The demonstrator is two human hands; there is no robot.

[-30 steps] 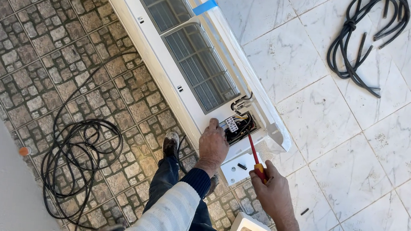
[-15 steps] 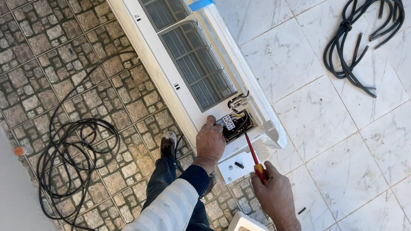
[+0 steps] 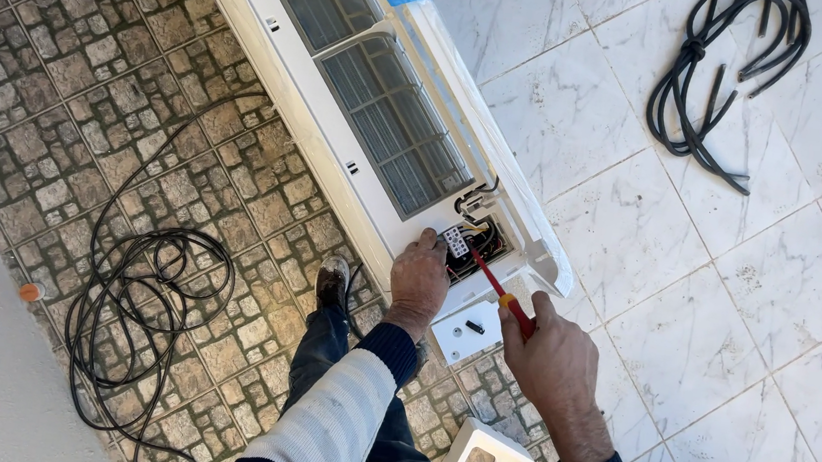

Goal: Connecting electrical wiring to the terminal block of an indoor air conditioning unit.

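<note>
We are working at the wiring bay [image 3: 478, 248] at the end of the long white air-conditioner unit [image 3: 359, 146], which lies across the tiled floor [image 3: 727, 292]. Our right hand [image 3: 549, 360] is closed around the red-handled screwdriver [image 3: 501, 290], its tip in among the terminals. Our left hand [image 3: 420, 277] presses flat beside the small white terminal block [image 3: 455, 240], gripping nothing. We judge a terminal screw is being turned; next comes steady, square pressure.
</note>
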